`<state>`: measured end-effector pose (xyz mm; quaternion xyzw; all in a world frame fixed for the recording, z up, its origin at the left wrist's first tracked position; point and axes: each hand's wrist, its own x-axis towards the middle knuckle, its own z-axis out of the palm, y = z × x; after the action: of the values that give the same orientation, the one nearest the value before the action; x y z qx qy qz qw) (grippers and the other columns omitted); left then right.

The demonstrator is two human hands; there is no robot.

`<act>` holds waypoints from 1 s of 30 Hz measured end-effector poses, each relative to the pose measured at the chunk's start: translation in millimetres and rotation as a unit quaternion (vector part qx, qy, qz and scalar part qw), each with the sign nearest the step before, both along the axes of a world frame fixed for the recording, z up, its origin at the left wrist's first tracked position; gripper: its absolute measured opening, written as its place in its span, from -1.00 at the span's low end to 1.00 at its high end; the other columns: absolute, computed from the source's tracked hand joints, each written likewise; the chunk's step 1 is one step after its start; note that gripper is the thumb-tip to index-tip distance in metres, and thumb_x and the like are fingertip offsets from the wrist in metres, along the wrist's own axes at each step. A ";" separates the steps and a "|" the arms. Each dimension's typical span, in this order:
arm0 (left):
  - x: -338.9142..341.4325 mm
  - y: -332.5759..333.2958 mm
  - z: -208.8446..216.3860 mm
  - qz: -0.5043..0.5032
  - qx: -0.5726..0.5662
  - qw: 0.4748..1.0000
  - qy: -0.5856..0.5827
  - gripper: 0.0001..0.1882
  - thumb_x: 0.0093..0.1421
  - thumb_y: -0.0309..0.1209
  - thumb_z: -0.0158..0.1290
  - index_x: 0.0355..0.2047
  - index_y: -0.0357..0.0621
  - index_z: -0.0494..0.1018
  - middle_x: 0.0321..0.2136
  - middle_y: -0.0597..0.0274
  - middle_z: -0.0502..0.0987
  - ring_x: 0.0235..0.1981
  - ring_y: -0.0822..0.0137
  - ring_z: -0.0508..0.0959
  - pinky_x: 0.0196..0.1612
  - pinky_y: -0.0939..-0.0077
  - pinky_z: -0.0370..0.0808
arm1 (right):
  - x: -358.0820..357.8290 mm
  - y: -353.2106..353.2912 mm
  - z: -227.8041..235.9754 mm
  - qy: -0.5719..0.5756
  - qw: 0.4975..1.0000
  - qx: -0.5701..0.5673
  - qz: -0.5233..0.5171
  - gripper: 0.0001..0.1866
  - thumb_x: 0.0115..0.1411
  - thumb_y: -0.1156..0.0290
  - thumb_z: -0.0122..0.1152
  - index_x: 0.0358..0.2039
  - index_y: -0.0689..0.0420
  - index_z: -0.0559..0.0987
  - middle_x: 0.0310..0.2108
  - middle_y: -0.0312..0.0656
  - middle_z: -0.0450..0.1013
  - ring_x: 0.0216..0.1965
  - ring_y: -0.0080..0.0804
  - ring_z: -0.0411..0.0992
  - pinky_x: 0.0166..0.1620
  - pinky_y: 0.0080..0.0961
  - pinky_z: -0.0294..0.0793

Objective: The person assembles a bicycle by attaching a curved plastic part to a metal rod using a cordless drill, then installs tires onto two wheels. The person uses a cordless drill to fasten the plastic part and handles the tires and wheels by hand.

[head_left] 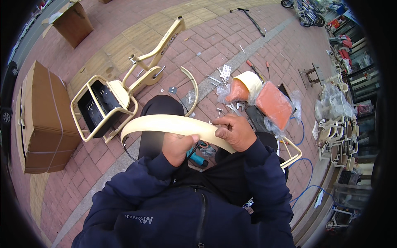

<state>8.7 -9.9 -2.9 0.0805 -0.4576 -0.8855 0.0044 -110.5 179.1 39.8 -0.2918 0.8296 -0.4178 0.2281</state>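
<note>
A long, curved cream mudguard (165, 124) lies across my lap, arching from above my left knee toward my right. My left hand (180, 148) grips its near edge, thumb on top and fingers out of sight underneath. My right hand (236, 133) is closed on the mudguard's right part, with thumb and forefinger close together at the far edge. A small shiny bit shows at those fingertips, too small to name. Below the mudguard, between my legs, is a teal power tool (197, 159). A thin dark wire or rod hangs at the mudguard's left end.
Ahead on the left lies a cream bike frame (144, 76) with a black tray (101, 105). A narrower curved strip (194, 91) rests beyond my knee. Wrenches (231, 108), a plastic-wrapped orange pad (273, 105) and a blue hose (308, 186) lie rightward. A cardboard box (49, 124) stands left.
</note>
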 end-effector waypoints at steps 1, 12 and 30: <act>0.4 -1.2 -2.3 0.001 -0.006 1.000 -0.006 -0.71 0.16 -0.57 0.00 -0.10 -0.39 0.48 -0.26 0.14 0.61 -0.24 0.38 0.56 -0.13 0.50 0.47 | 1.4 -2.2 2.8 0.047 0.998 0.024 0.043 -0.26 -0.07 -0.29 0.30 -0.24 0.23 0.64 -0.43 0.01 0.49 -0.36 -0.07 0.49 -0.24 -0.30 0.45; 3.3 3.2 0.8 0.031 -0.042 0.998 -0.033 -0.81 0.25 -0.40 -0.01 -0.27 -0.32 0.45 -0.69 0.43 0.28 -0.69 0.58 0.19 -0.59 0.65 0.10 | 30.3 -7.0 1.8 0.216 0.968 0.123 0.039 -0.50 -0.25 0.00 0.47 -0.39 0.13 0.62 -0.43 -0.11 0.44 -0.43 -0.08 0.50 -0.35 -0.23 0.49; 14.1 -1.1 2.8 -0.046 -0.172 0.984 0.004 -0.60 0.37 -0.29 -0.14 -0.35 -0.41 0.55 -0.46 0.26 0.54 -0.40 0.52 0.42 -0.27 0.58 0.34 | 31.9 -6.9 -7.4 0.187 0.977 0.106 0.009 -0.47 -0.24 0.02 0.49 -0.34 0.14 0.62 -0.40 -0.10 0.44 -0.40 -0.09 0.50 -0.30 -0.25 0.50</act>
<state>22.8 -11.0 -0.1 0.0541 -0.6065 -0.7930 -0.0203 -78.6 172.2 32.4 -0.3469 0.8943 -0.2636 0.1023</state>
